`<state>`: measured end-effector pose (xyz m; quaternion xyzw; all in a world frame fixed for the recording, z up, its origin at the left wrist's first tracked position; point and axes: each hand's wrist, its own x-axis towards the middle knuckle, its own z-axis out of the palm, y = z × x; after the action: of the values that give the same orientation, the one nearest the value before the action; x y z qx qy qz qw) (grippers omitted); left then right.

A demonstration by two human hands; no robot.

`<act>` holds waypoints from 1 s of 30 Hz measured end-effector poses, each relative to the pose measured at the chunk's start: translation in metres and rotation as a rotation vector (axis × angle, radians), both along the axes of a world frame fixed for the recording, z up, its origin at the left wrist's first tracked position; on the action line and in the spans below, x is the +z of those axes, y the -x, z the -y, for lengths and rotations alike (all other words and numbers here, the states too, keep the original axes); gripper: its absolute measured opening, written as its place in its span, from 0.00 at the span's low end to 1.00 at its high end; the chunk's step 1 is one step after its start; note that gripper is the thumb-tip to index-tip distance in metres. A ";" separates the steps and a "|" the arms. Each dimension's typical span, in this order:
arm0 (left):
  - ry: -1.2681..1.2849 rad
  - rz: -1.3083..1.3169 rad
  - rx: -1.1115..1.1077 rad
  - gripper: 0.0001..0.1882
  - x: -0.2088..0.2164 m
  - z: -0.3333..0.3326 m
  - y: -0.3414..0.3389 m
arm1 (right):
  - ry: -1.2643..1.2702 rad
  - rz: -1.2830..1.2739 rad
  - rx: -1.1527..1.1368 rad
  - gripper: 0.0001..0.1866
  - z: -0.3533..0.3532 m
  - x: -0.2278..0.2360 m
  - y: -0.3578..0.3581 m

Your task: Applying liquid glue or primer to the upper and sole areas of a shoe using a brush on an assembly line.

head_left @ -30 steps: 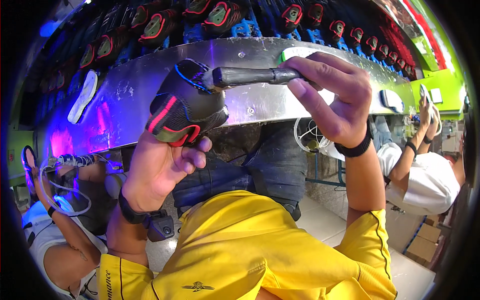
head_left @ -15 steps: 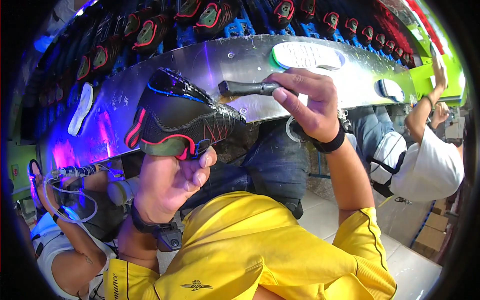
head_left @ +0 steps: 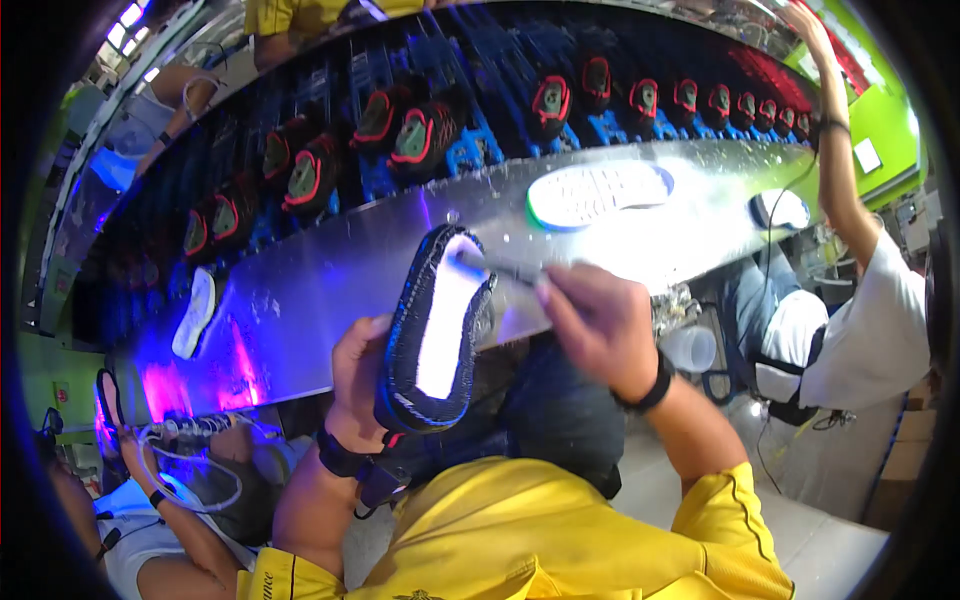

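My left hand [head_left: 355,390] grips a black shoe upper [head_left: 400,345] from beneath and behind. The shoe's underside faces up, showing a long white bottom panel framed by a dark, shiny border. Between the fingers of my right hand [head_left: 610,325] is a dark-handled brush [head_left: 515,268]. Its tip meets the far end of the white panel, though motion blurs it. Most of my left fingers are hidden behind the shoe.
A metal ledge [head_left: 330,275] carries white soles [head_left: 600,195], one more [head_left: 195,310] lying left. Beyond it, black-and-red shoes [head_left: 420,140] stand on blue holders. Co-workers sit at right [head_left: 870,310] and left [head_left: 180,535]. A translucent cup [head_left: 690,348] is beyond my right wrist.
My left hand has turned the shoe from its side to bottom up and moved it rightward. The brush has shifted from the shoe's side edge onto the white bottom.
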<state>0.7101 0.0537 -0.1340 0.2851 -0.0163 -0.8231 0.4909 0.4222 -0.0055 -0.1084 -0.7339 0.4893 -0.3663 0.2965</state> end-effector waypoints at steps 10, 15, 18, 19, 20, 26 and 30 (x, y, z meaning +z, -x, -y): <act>0.521 1.060 -0.186 0.43 0.025 0.223 0.042 | -0.094 0.390 -0.306 0.09 0.003 -0.021 0.055; 0.920 2.073 -0.277 0.40 -0.003 0.351 0.084 | -0.175 0.402 -0.338 0.08 -0.001 -0.028 0.055; 1.012 2.245 -0.441 0.38 -0.046 0.383 0.093 | -0.166 0.393 -0.345 0.08 0.000 -0.036 0.057; 1.014 2.350 -0.513 0.33 -0.056 0.383 0.094 | -0.173 0.387 -0.355 0.08 0.000 -0.037 0.058; 1.018 2.356 -0.514 0.33 -0.062 0.388 0.091 | -0.171 0.394 -0.356 0.08 0.000 -0.037 0.059; 1.096 2.669 -0.596 0.24 -0.048 0.441 0.028 | -0.183 0.409 -0.369 0.08 -0.002 -0.044 0.061; 1.237 2.705 -0.530 0.19 -0.072 0.436 -0.066 | -0.184 0.459 -0.353 0.08 -0.003 -0.051 0.055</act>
<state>0.7758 -0.3825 -0.2064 0.5491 -0.8261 0.1259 -0.0127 0.3674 -0.0020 -0.1593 -0.5054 0.5607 -0.5227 0.3962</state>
